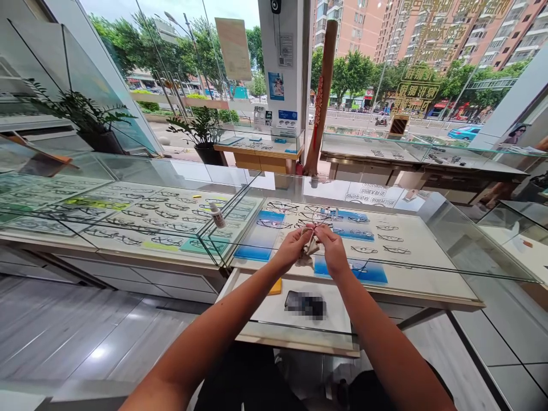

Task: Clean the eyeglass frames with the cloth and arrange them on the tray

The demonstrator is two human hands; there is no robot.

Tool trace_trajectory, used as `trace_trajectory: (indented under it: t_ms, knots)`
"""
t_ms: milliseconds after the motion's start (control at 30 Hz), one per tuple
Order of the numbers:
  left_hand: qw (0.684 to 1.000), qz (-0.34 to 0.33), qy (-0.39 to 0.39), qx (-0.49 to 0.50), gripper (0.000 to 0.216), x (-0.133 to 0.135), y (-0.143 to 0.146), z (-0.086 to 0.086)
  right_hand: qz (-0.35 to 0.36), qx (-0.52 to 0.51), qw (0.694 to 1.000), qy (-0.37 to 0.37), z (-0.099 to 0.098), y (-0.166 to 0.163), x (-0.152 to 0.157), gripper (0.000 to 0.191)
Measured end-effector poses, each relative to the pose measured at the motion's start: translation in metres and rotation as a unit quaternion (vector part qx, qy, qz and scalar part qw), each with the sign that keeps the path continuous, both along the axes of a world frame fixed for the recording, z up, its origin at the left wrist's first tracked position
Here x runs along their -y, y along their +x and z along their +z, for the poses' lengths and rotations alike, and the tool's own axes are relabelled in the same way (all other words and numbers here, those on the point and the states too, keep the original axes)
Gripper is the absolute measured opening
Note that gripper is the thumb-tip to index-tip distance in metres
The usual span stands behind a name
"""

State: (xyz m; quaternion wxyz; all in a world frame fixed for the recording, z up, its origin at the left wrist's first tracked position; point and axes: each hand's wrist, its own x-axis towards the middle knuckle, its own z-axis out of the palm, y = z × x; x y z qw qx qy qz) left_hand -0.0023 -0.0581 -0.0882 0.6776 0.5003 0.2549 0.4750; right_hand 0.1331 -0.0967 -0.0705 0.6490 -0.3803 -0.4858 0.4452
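Together, left hand (292, 246) and right hand (333, 251), arms outstretched, pinch a cloth (309, 250) around thin-framed glasses (319, 217).

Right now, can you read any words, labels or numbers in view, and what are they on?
None can be read for certain.
Gold characters on the window: too blurred.
Notices on the white pillar: too small.
Print on the glass counter: mirrored, unreadable.
Small bottle label: too small.
The left hand and right hand hold a cloth, with no text.
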Motion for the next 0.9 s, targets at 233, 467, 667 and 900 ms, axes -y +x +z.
trace_trajectory:
  t_ms: [233,467,667,900]
  knots:
    - [0.997,-0.060,0.046,-0.026,0.054,-0.0008,-0.0083,0.0022,-0.011,-0.027,1.000,-0.010,-0.0042,0.0026,-0.0038,0.028]
    - [0.998,0.001,0.055,-0.041,0.062,-0.0023,-0.0028,-0.0016,0.004,-0.026,1.000,-0.003,-0.0017,0.0006,-0.0021,0.024]
    - [0.997,-0.037,0.057,-0.039,0.057,-0.0016,-0.0058,0.0003,-0.012,-0.062,0.998,-0.020,-0.0008,0.0016,-0.0019,0.023]
    - [0.995,-0.076,0.046,-0.035,0.061,0.0027,-0.0055,-0.0024,-0.018,-0.047,0.999,-0.017,0.0006,0.0040,-0.0020,0.022]
